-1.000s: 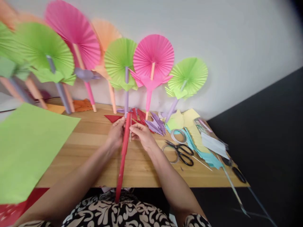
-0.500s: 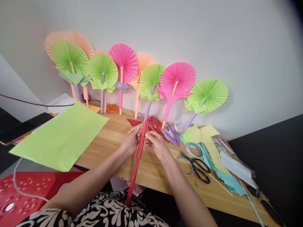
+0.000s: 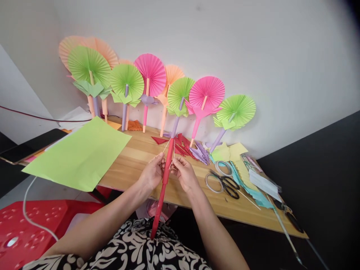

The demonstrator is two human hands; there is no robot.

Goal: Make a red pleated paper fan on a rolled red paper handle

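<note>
A red rolled-paper tube (image 3: 163,191), thicker in its upper half, slants from my lap up over the table's front edge. Two thin pale string ends come from near its upper tip. My left hand (image 3: 152,172) is closed, pinching the left string (image 3: 167,145) beside the tube. On the other side, my right hand (image 3: 184,172) pinches the right string (image 3: 174,146). Both hands are close against the tube, and my fingertips partly hide the lower string ends. Red paper scraps (image 3: 182,146) lie just beyond the tube's tip.
Green, pink and orange pleated paper fans (image 3: 207,90) lean on the wall (image 3: 253,45). A green sheet (image 3: 81,155) overhangs the wooden table (image 3: 126,159) at left, beside a phone (image 3: 30,144). Black-handled scissors (image 3: 230,186), tape rolls (image 3: 224,168) and purple scraps (image 3: 200,153) lie at right.
My hands have drawn slightly down along the tube, and longer stretches of string now show between its tip and my fingers. The camera view has shifted a little.
</note>
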